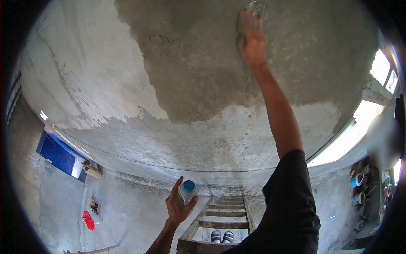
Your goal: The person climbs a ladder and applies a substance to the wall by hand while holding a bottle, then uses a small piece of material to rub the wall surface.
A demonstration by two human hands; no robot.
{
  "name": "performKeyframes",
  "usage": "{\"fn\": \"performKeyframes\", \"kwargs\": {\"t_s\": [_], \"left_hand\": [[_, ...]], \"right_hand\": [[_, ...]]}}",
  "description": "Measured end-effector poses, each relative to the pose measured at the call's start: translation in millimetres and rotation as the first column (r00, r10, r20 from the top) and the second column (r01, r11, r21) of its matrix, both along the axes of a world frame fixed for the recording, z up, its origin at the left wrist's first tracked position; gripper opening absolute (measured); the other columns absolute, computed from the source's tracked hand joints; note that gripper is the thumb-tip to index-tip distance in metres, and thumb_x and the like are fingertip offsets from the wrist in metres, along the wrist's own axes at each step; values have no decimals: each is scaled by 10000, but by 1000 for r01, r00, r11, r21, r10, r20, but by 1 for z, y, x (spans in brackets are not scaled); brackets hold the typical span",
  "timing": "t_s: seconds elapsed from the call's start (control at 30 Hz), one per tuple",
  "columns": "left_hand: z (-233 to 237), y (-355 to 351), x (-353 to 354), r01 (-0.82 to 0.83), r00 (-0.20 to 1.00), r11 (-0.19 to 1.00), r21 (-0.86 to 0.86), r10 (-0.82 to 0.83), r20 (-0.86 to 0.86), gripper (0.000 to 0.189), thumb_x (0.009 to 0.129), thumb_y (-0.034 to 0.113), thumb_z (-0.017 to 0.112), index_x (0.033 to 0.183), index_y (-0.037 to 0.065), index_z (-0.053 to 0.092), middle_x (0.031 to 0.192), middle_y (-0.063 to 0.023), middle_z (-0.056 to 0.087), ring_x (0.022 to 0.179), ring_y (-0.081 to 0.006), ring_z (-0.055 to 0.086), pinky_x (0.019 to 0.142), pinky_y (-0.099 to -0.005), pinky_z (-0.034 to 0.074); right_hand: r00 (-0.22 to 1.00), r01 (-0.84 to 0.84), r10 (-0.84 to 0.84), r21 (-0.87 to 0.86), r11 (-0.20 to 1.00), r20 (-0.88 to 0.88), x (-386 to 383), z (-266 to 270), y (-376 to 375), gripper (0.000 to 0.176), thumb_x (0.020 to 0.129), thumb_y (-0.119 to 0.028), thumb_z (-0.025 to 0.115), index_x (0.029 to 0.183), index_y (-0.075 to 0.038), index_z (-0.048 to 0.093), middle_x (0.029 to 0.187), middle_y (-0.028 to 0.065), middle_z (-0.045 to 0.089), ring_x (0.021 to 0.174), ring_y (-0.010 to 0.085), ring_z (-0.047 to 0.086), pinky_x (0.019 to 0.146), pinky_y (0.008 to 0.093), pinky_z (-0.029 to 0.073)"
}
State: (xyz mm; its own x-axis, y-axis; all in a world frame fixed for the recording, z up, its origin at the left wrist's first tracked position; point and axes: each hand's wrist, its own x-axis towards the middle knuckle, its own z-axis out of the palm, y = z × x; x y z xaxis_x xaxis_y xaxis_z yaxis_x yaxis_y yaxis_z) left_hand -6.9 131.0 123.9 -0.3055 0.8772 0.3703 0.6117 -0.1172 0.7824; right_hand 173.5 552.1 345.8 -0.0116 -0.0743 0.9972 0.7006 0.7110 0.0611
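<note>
My right hand (252,40) is raised against the grey plaster wall (198,72), over a large dark, wet-looking patch. Its fingers stretch upward along the surface and are slightly smeared by motion. Glints of something clear, like water, show at the fingertips (256,6). Low in front of me, my left hand (178,206) is wrapped round a clear plastic bottle (186,195) with a blue cap, held upright. Paler, drier plaster surrounds the dark patch on the left and below.
A wooden ladder (224,213) stands below me, with dark slide sandals (222,237) seen at its lower part. A thin cable (169,163) runs across the wall. Buckets (357,180) stand at right, beneath bright windows (368,114). A blue panel (61,154) and red item (88,220) are at left.
</note>
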Motion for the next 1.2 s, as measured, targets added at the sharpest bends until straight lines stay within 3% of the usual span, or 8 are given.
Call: {"fn": "performKeyframes", "kwargs": {"t_s": [0.17,0.3,0.47,0.67,0.93,1.0,1.07,1.2], "left_hand": [[0,-3,-1,-42,996,999,-31,44,81,735,713,186,766,1329,-9,414,1020,-162,653,928,-238,649,842,-370,506],[-1,-6,-5,-71,995,996,-47,74,71,738,705,172,766,1330,-5,415,1005,-157,652,929,-236,646,841,-371,507],[-1,-2,-1,-92,995,995,-25,93,41,734,704,153,760,1332,-4,413,1009,-151,651,918,-234,645,843,-372,505],[-6,-2,2,-36,994,997,-75,44,104,732,707,137,755,1335,-6,406,1017,-154,646,935,-230,636,853,-369,499],[-10,-2,2,-72,990,993,-97,83,114,724,714,138,754,1334,-4,408,1040,-153,639,950,-224,629,862,-363,494],[-6,0,6,-75,995,995,-65,80,65,732,706,143,761,1331,-6,409,1040,-152,638,949,-228,630,861,-364,495],[-10,1,1,-79,996,995,-62,81,37,734,703,143,763,1330,-5,411,1036,-151,638,946,-230,630,861,-364,495],[-3,-3,6,-57,995,995,-77,63,79,737,697,147,767,1327,-6,417,1045,-156,635,956,-240,630,866,-366,494]], "right_hand": [[836,-66,122,-124,990,535,-29,-106,-19,728,714,66,569,1386,-166,415,1442,71,392,1311,252,399,1051,376,398],[985,-108,102,33,994,137,23,-17,-21,614,740,47,556,1320,-144,489,1349,105,496,1203,287,510,992,378,458],[992,-87,45,-391,916,-115,35,62,-25,498,878,27,404,1372,-44,414,1383,165,459,1297,276,420,1062,385,350],[595,-13,27,-23,1000,803,8,-70,-12,558,840,-19,532,1356,-207,436,1395,20,457,1224,221,501,967,377,490],[992,-122,123,-144,982,-4,62,77,-14,485,876,5,427,1359,-36,430,1378,169,464,1280,281,440,1050,376,359],[956,263,-182,-399,878,230,45,60,17,611,792,-5,558,1364,-182,432,1361,98,484,1212,273,507,954,403,486],[880,31,-44,36,999,472,27,9,31,624,806,-2,543,1382,-201,408,1347,92,499,1207,270,512,991,416,455],[556,3,-87,103,995,826,24,-49,-3,686,778,34,531,1390,-246,395,1419,12,427,1117,222,574,996,387,467]]}}
